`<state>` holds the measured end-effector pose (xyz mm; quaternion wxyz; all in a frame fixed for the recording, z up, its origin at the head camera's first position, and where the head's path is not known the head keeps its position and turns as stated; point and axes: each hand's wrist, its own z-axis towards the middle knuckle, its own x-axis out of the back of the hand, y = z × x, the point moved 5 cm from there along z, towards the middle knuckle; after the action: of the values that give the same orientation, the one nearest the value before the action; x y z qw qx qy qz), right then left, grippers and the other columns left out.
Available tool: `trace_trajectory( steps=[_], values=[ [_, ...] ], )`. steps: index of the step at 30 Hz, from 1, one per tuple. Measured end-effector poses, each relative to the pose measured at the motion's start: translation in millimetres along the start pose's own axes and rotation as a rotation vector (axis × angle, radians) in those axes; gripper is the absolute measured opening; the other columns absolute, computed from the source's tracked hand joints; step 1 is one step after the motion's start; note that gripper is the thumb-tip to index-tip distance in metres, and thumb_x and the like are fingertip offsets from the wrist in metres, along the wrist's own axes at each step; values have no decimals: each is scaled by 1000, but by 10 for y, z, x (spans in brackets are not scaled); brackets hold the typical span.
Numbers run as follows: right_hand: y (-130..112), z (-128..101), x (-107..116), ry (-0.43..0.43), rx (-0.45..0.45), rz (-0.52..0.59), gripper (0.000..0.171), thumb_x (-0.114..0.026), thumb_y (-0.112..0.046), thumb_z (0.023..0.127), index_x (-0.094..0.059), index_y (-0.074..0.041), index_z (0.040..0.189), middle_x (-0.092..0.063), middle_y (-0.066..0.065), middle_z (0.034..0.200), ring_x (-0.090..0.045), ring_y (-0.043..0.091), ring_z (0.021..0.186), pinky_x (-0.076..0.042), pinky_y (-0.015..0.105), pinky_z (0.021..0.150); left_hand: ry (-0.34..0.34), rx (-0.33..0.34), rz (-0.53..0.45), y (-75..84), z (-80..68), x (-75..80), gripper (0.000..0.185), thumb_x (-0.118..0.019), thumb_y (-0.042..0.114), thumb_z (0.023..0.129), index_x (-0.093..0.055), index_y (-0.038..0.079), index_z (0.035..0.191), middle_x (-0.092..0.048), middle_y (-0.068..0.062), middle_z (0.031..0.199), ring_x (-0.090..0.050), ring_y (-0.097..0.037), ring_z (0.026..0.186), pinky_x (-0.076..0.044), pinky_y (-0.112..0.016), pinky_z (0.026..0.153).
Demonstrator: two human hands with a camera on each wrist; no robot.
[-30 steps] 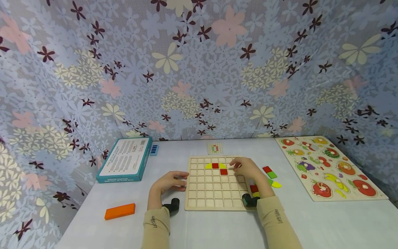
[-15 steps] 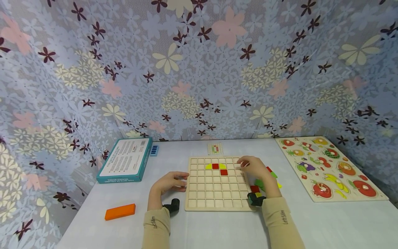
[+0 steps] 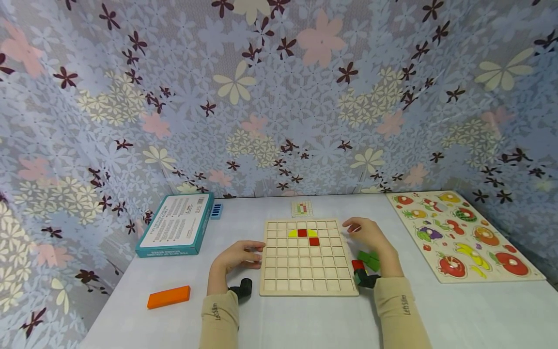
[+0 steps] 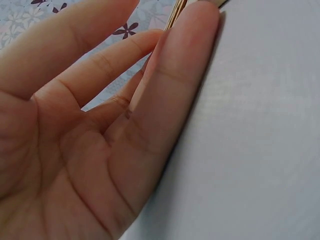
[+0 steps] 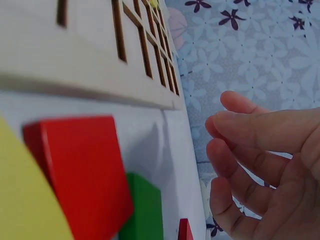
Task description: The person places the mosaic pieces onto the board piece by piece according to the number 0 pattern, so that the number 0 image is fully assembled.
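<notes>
A wooden grid board (image 3: 287, 272) lies in the middle of the table. In its upper rows sit a red square tile (image 3: 302, 233) between two yellow pieces, and another red tile (image 3: 314, 241) just below. My left hand (image 3: 235, 255) rests at the board's left edge with its fingertips against it, fingers loosely bent. Off the board's upper right corner hovers my right hand (image 3: 368, 235); the right wrist view shows its bent fingers (image 5: 223, 152) with nothing between them. Beside the board on the right are a red block (image 5: 87, 175), a yellow block (image 5: 27, 195) and green blocks (image 3: 369, 261), partly covered by my arm.
Behind the board lies a small pattern card (image 3: 302, 209). To the left are a teal box (image 3: 174, 223), a small blue item (image 3: 216, 211) and an orange block (image 3: 168, 297). A fruit puzzle board (image 3: 471, 225) covers the right side. Flowered cloth (image 3: 279, 97) hangs behind.
My right hand has moved off the grid to the right, now over the table beside the board's corner. My left hand has stayed at the left edge.
</notes>
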<state>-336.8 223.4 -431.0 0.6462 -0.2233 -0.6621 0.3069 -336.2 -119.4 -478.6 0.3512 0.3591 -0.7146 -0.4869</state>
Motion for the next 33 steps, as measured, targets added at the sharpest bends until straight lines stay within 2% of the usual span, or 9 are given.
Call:
trace_trajectory(
  steps=[13,21,26,33],
  values=[
    [224,-41,115,15,-98,-24,28,-55,-2,87,-59,2,114,-54,26,116,-49,40,105,-43,53,88,9,16,-5,8,0,1,48,-64,-1,82,-50,-5,128,-52,-18,120,-64,-18,80,-57,-34,76],
    [363,-45,123,16,-221,-56,30,-55,0,84,-58,2,115,-45,31,127,-40,46,116,-36,59,97,16,20,-8,19,-5,-1,48,-63,-2,82,-50,-6,128,-52,-19,119,-64,-18,79,-57,-34,76],
    [443,-80,145,14,-301,-75,35,-53,5,80,-58,2,115,-47,31,123,-45,43,107,-41,57,92,19,21,-6,20,-7,0,47,-63,-2,82,-51,-5,128,-52,-19,120,-64,-18,80,-57,-34,76],
    [439,-116,177,13,-321,-67,40,-49,10,75,-58,3,113,-54,24,106,-47,33,89,-46,44,77,15,14,-2,24,-11,0,47,-63,-2,82,-50,-6,128,-52,-19,120,-64,-18,80,-57,-34,76]
  ],
)
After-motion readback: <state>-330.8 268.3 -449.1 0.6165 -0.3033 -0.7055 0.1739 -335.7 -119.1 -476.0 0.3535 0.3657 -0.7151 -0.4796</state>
